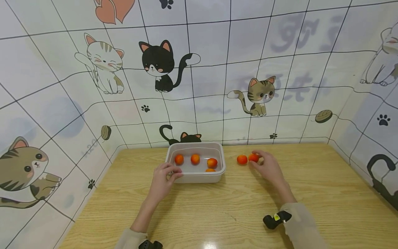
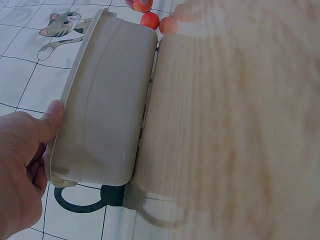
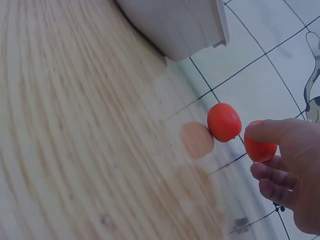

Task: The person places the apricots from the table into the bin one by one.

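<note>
A pale plastic container [image 1: 199, 177] stands near the back of the table, with several small orange-red tomatoes [image 1: 195, 159] inside it. My left hand [image 1: 163, 178] grips its front rim near the left corner, the thumb on the rim in the left wrist view. To the container's right, my right hand [image 1: 269, 168] pinches one tomato [image 3: 259, 147] between thumb and fingers. Another tomato [image 1: 242, 159] lies on the table just left of that one, between it and the container. The container's front wall partly hides one of the tomatoes inside.
The wooden table [image 1: 217, 211] ends at a white wall [image 1: 211, 103] printed with cats and grid lines, close behind the container. Side walls stand at left and right. Each wrist carries a black strapped device [image 1: 276, 219].
</note>
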Tool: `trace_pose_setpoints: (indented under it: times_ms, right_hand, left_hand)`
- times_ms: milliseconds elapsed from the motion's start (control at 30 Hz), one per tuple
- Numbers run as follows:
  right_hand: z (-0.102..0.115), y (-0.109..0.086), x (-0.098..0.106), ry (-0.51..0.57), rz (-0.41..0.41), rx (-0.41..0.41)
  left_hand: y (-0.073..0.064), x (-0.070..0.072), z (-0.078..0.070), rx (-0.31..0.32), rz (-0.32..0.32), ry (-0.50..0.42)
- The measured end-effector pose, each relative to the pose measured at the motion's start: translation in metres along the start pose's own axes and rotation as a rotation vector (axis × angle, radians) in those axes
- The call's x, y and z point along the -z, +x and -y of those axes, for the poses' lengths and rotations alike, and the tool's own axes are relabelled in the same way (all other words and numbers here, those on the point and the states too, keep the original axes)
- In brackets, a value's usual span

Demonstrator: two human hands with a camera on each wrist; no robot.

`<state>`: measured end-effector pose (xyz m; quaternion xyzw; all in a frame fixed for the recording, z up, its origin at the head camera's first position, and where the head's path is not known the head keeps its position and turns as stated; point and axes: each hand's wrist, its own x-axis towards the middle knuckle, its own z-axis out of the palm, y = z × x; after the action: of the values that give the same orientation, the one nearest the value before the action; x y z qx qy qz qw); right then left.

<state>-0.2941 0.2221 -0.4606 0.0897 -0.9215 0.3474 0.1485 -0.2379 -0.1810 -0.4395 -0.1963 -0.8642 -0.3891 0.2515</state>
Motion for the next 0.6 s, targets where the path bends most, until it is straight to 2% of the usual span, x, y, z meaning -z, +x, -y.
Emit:
trace_pose_setpoints:
  times_ms: [300,600]
  right_hand:
    - [0.015,0.000,0.001,0.038,-0.031,0.004]
    - [0.038,0.001,0.000,0.002,-0.096,0.099]
  left_hand:
    - [0.001,0.001,0.000,0.015,0.012,0.003]
    - [0.003,0.001,0.001,0.016,0.011,-0.006]
